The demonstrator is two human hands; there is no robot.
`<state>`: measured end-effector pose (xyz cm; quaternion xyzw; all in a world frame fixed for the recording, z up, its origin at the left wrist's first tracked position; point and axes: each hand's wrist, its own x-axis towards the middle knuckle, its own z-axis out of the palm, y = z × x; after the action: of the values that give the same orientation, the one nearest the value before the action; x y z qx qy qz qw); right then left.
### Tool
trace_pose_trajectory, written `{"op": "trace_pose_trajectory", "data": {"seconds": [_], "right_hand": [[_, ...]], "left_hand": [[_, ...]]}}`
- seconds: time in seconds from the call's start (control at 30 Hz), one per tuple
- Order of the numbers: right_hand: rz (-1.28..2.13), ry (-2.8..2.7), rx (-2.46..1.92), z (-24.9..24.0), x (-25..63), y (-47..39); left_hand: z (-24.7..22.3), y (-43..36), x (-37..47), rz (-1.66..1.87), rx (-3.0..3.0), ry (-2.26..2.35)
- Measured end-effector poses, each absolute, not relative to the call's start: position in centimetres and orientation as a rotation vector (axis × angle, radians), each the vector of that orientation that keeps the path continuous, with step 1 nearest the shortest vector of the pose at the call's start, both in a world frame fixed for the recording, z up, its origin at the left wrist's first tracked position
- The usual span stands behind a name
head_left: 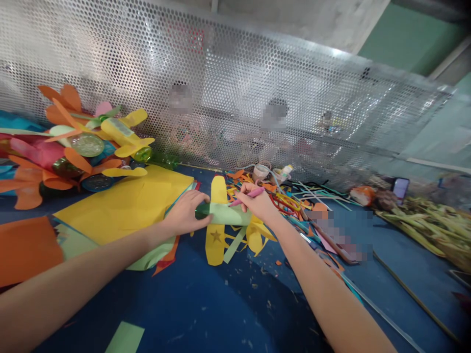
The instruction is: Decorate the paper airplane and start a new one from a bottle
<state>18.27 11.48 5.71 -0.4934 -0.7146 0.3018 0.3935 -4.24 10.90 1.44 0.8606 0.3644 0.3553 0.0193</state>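
Note:
A toy plane (222, 214) lies in front of me, its body a small green bottle (202, 212) wrapped in pale green paper. Yellow paper wings stick out on both sides, and a dark star (216, 237) marks the nearer wing (215, 252). At the bottle's uncovered left end, my left hand (187, 212) is closed around the plane. My right hand (259, 202) pinches a pink-purple pen (250, 194), its tip at or just above the green paper. Yellow tail pieces (256, 235) show at the right end, partly behind my right wrist.
Yellow sheets (136, 206) and an orange sheet (27, 250) lie left. Finished-looking bottle-and-paper planes (121, 132) are piled beyond them. Scissors (285, 202), paper scraps and a glue bottle (287, 170) sit right of centre. A perforated metal panel (235, 98) bounds the back, with people behind it.

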Motion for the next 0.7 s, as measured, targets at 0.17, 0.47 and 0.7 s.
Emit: {"op": "trace_pose_trajectory", "data": {"seconds": [0.17,0.47,0.7], "right_hand": [[0.727,-1.837,-1.244,6.05,17.84,11.18],[0.856,-1.819,-1.201,5.88,17.82,11.37],[0.837,-1.888,-1.224,6.21,17.64,10.99]], "left_hand": [[1.37,11.02,-4.24,1.118,2.665,1.117],[1.33,10.99,-4.26,1.091,2.685,1.137],[1.22,11.15,-4.23,1.107,2.689,1.135]]}}
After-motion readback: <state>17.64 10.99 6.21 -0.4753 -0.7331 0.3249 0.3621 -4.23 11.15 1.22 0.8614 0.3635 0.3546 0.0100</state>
